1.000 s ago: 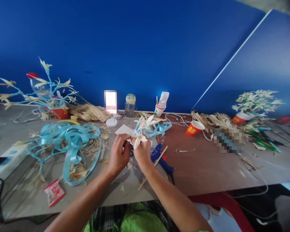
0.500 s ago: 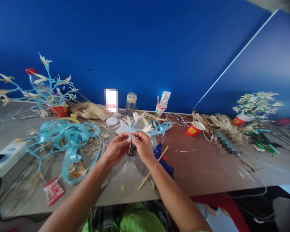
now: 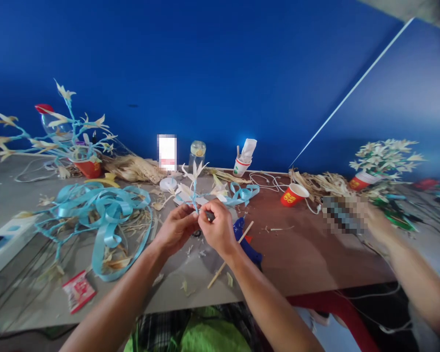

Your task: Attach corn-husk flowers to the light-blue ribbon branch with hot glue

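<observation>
Both hands are together over the middle of the table at a sprig of pale husk flowers [image 3: 195,172] with a light blue wrapped stem. My left hand [image 3: 179,227] is closed, pinching the lower stem between thumb and fingers. My right hand [image 3: 217,227] is closed with curled fingers, its tips meeting the stem's lower end. A small dark thing shows at the right fingers; I cannot make out what it is. Behind the hands lies blue ribbon [image 3: 245,193]. Just right of my right wrist are a blue glue gun [image 3: 251,248] and a thin wooden stick [image 3: 223,266].
A heap of blue ribbon [image 3: 108,210] and a red packet [image 3: 79,292] lie left. Potted husk flowers stand in a red pot [image 3: 88,168] and a red cup [image 3: 361,181]. Another red paper cup [image 3: 294,194] tilts right of centre. A co-worker's arm [image 3: 407,259] reaches in from the right.
The sprig stands more upright between my hands. My right fingers have curled in more tightly. Another person's arm has come in at the right. The view has shifted slightly.
</observation>
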`<state>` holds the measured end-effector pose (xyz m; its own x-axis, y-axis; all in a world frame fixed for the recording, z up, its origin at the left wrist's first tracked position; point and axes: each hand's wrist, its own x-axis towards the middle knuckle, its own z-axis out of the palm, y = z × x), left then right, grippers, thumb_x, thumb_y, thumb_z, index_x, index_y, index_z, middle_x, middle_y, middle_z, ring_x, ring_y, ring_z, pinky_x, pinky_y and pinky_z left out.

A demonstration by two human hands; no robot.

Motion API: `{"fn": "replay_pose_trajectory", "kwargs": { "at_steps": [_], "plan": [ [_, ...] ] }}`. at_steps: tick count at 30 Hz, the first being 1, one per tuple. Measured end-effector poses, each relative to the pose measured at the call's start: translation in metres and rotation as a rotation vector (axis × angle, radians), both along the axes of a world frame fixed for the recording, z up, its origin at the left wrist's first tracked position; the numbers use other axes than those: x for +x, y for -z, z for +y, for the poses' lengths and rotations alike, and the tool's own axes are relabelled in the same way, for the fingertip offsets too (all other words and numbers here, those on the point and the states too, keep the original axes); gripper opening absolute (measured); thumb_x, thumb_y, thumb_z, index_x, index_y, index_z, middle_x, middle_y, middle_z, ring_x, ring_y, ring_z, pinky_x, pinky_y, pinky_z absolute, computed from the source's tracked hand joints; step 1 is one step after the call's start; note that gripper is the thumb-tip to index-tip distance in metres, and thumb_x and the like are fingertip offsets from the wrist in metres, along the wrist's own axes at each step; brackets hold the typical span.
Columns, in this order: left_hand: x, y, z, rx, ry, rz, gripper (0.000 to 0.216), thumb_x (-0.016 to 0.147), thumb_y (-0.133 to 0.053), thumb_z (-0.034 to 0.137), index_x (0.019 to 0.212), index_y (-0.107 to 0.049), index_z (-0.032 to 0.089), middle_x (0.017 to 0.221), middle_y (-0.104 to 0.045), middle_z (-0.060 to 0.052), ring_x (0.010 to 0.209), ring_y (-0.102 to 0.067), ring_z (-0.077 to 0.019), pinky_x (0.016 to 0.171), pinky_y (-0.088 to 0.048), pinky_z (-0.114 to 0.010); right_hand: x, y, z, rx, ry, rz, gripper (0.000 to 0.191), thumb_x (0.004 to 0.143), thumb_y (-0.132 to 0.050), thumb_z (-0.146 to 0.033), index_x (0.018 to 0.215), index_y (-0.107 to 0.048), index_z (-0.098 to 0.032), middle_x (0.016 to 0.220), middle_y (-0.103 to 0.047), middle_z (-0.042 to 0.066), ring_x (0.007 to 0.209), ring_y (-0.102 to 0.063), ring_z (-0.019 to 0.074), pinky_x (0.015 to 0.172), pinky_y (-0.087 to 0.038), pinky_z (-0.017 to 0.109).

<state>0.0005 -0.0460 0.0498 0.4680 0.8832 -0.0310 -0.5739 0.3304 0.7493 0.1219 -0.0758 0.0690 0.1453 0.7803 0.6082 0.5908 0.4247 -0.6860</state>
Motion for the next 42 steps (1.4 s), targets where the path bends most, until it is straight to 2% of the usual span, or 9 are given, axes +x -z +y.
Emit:
{"fn": "replay_pose_trajectory", "kwargs": {
  "at_steps": [5, 10, 16, 22, 27, 29, 33, 38, 42],
  "plan": [
    [0.001, -0.002, 0.002, -0.02, -0.009, 0.053, 0.021, 0.061, -0.077, 0.018, 0.077, -0.065, 0.012, 0.071, -0.065, -0.002, 0.065, -0.06, -0.0112, 0.065, -0.049, -0.023, -0.001, 0.008, 0.0, 0.016, 0.04, -0.057, 0.011, 0.074, -0.048, -0.011, 0.068, -0.053, -0.019, 0.071, -0.056, 0.002, 0.069, -0.054, 0.0148, 0.066, -0.043, 0.025],
    [0.005, -0.008, 0.003, 0.052, -0.045, 0.147, 0.02, 0.06, -0.077, 0.022, 0.066, -0.062, 0.011, 0.058, -0.057, 0.0, 0.053, -0.053, -0.0087, 0.052, -0.044, -0.019, 0.0, 0.012, -0.002, 0.011, 0.082, -0.121, 0.013, 0.08, -0.046, -0.014, 0.073, -0.056, -0.018, 0.076, -0.057, 0.005, 0.074, -0.055, 0.0161, 0.07, -0.044, 0.026],
    [0.005, -0.011, 0.003, 0.103, -0.099, 0.227, 0.02, 0.06, -0.075, 0.023, 0.066, -0.061, 0.01, 0.058, -0.058, -0.001, 0.051, -0.052, -0.0087, 0.05, -0.042, -0.02, 0.004, -0.002, -0.005, -0.15, -0.023, 0.077, 0.012, 0.075, -0.051, -0.018, 0.065, -0.057, -0.018, 0.065, -0.059, 0.002, 0.065, -0.054, 0.0142, 0.064, -0.042, 0.025],
    [0.006, -0.01, 0.003, 0.051, -0.218, 0.266, 0.026, 0.055, -0.076, 0.021, 0.07, -0.056, 0.013, 0.052, -0.058, 0.002, 0.044, -0.053, -0.0087, 0.045, -0.04, -0.02, 0.01, 0.001, -0.004, -0.357, -0.118, 0.237, 0.014, 0.074, -0.056, -0.026, 0.064, -0.059, -0.017, 0.058, -0.058, -0.001, 0.056, -0.051, 0.0121, 0.056, -0.04, 0.023],
    [0.007, -0.002, 0.008, 0.126, -0.284, 0.324, 0.024, 0.058, -0.074, 0.021, 0.07, -0.055, 0.014, 0.05, -0.057, 0.004, 0.044, -0.051, -0.0083, 0.047, -0.04, -0.02, 0.009, 0.0, 0.002, -0.26, -0.037, 0.186, 0.011, 0.071, -0.061, -0.029, 0.07, -0.06, -0.018, 0.071, -0.061, 0.002, 0.065, -0.052, 0.0139, 0.064, -0.043, 0.026],
    [0.006, -0.001, 0.009, 0.205, -0.243, 0.35, 0.019, 0.06, -0.073, 0.021, 0.068, -0.057, 0.013, 0.051, -0.057, 0.003, 0.045, -0.05, -0.0078, 0.048, -0.039, -0.02, 0.005, -0.003, 0.006, -0.287, -0.042, 0.249, 0.013, 0.07, -0.061, -0.031, 0.074, -0.061, -0.018, 0.071, -0.061, 0.001, 0.063, -0.053, 0.0138, 0.061, -0.042, 0.025],
    [0.005, -0.001, 0.009, 0.283, -0.203, 0.381, 0.016, 0.062, -0.072, 0.023, 0.064, -0.061, 0.012, 0.051, -0.059, 0.001, 0.047, -0.05, -0.0082, 0.049, -0.039, -0.021, -0.001, -0.005, 0.017, -0.408, -0.171, 0.455, 0.018, 0.069, -0.062, -0.031, 0.058, -0.054, -0.019, 0.05, -0.052, -0.004, 0.049, -0.048, 0.0112, 0.05, -0.037, 0.023],
    [0.005, 0.001, 0.007, 0.148, -0.27, 0.223, 0.021, 0.057, -0.076, 0.022, 0.07, -0.061, 0.013, 0.058, -0.06, 0.002, 0.047, -0.053, -0.0074, 0.049, -0.04, -0.02, -0.008, 0.006, 0.022, -0.398, -0.267, 0.898, 0.021, 0.063, -0.068, -0.032, 0.057, -0.053, -0.018, 0.054, -0.054, -0.005, 0.049, -0.046, 0.0085, 0.05, -0.037, 0.021],
    [0.008, 0.0, 0.005, 0.067, -0.269, 0.118, 0.022, 0.055, -0.078, 0.018, 0.069, -0.061, 0.013, 0.062, -0.061, 0.003, 0.047, -0.055, -0.0069, 0.05, -0.043, -0.019, -0.017, 0.016, 0.017, -0.334, -0.217, 1.012, 0.023, 0.063, -0.069, -0.036, 0.06, -0.055, -0.018, 0.055, -0.056, -0.004, 0.049, -0.047, 0.0091, 0.051, -0.04, 0.022]
  ]
}}
